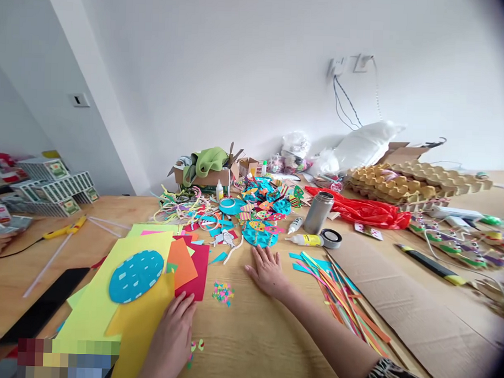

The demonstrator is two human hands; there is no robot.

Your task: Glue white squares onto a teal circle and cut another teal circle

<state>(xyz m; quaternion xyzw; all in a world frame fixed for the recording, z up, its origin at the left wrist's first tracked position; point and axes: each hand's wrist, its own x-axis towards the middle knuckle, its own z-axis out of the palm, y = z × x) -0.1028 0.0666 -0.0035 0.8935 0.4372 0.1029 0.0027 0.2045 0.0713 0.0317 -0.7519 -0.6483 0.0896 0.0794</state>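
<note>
Loosely, the left hand (pixel 175 327) is rested at the lower edge of the red sheet (pixel 200 267), its fingers held close together, though whether anything is pinched cannot be told. Flat on the table (pixel 246 343), the right hand (pixel 268 273) is spread with its fingers apart, the tips placed at the near edge of a blue disc (pixel 253 237). Confetti (pixel 222 293) is scattered between the hands, while a blue oval (pixel 136 277) is laid on a pale yellow sheet (pixel 93 310).
</note>
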